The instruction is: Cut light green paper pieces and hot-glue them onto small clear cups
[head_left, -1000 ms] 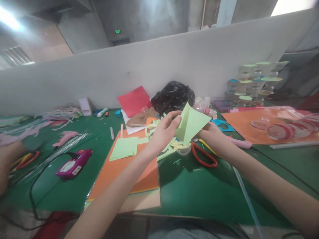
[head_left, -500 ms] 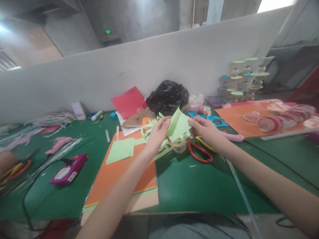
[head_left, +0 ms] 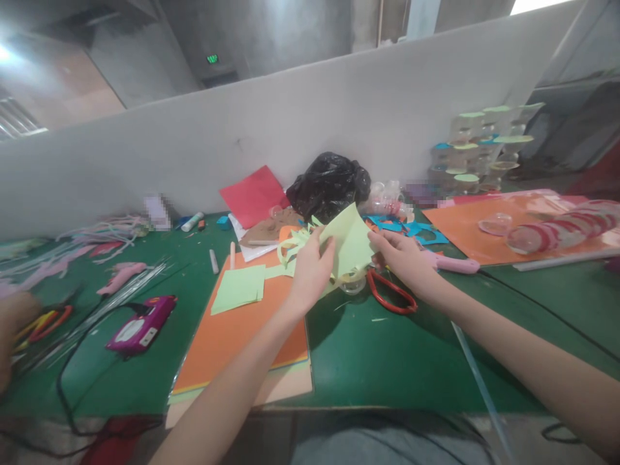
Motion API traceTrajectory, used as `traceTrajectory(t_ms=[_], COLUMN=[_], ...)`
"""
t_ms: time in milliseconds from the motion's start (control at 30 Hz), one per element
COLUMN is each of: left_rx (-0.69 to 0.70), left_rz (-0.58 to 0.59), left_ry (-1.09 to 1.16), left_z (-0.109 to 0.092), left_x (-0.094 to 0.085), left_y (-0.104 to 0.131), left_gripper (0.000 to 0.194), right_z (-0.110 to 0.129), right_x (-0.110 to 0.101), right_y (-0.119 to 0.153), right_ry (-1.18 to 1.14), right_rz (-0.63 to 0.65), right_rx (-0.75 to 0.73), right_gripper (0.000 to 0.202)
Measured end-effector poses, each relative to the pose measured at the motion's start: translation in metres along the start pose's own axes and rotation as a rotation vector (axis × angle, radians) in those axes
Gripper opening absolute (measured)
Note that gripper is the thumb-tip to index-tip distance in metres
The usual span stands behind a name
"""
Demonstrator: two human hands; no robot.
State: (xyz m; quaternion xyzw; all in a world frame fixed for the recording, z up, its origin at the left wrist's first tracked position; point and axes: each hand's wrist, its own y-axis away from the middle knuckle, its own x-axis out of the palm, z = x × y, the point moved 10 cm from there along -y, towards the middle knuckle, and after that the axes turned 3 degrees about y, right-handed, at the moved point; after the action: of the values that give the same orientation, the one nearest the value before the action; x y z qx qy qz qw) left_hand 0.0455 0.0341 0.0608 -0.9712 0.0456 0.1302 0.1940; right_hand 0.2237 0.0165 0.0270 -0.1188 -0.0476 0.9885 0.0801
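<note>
A light green sheet of paper (head_left: 349, 240), bent along its middle, is held up between my two hands. My left hand (head_left: 314, 263) pinches its left side with thumb and fingers. At the right edge, my right hand (head_left: 398, 255) grips it between thumb and fingertips. Curled green paper strips (head_left: 290, 244) lie just behind my left hand. Below the paper are red-handled scissors (head_left: 391, 294), partly hidden by my right hand, and a clear plastic piece (head_left: 352, 285). Cut green squares (head_left: 238, 289) rest on an orange sheet stack (head_left: 242, 336) left of my hands.
A pink glue gun (head_left: 453, 263) lies right of my right hand, its cable trailing. Blue paper scraps (head_left: 426, 231) and a black plastic bag (head_left: 329, 184) are behind. Left are a purple device (head_left: 143, 325) and another person's hand (head_left: 17, 323) near scissors. Striped bottles (head_left: 562, 229) lie right.
The green paper has opened out and turned slightly between my hands, and my left hand has rotated more upright. The other person's hand at the left has come further into view.
</note>
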Motion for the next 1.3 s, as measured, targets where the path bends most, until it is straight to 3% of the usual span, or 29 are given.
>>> traceTrajectory(t_ms=[133, 167, 233, 367, 533, 700, 833, 1000, 1300], left_rx=[-0.088, -0.114, -0.153, -0.173, -0.168, -0.081, 0.019, 0.093, 0.063], left_rz=[-0.029, -0.015, 0.022, 0.038, 0.039, 0.009, 0.063, 0.191, 0.284], left_ry=[0.078, 0.131, 0.213, 0.244, 0.338, 0.155, -0.026, -0.154, -0.065], left_z=[0.008, 0.011, 0.015, 0.018, 0.020, 0.015, 0.001, -0.013, -0.009], left_x=[-0.005, -0.004, -0.001, -0.001, -0.004, -0.012, -0.003, 0.018, 0.032], left_y=[-0.005, -0.006, -0.008, -0.008, -0.010, -0.012, -0.006, 0.007, 0.016], left_gripper=[0.031, 0.030, 0.029, 0.023, 0.028, 0.023, 0.017, 0.027, 0.034], right_z=[0.012, 0.018, 0.028, 0.033, 0.037, 0.038, 0.051, 0.051, 0.049], right_x=[0.003, 0.003, 0.003, 0.004, -0.001, 0.003, 0.002, 0.003, 0.005], right_y=[0.003, 0.005, 0.008, 0.011, 0.010, 0.010, 0.019, 0.024, 0.021], right_ry=[-0.142, -0.131, 0.007, 0.311, 0.367, 0.423, 0.538, 0.571, 0.457], right_rz=[0.047, 0.059, 0.084, 0.125, 0.130, 0.172, 0.036, -0.089, -0.064], right_rx=[-0.153, -0.217, -0.325, -0.411, -0.512, -0.553, -0.739, -0.792, -0.727], right_gripper=[0.022, 0.027, 0.040, 0.039, 0.038, 0.028, 0.033, 0.027, 0.022])
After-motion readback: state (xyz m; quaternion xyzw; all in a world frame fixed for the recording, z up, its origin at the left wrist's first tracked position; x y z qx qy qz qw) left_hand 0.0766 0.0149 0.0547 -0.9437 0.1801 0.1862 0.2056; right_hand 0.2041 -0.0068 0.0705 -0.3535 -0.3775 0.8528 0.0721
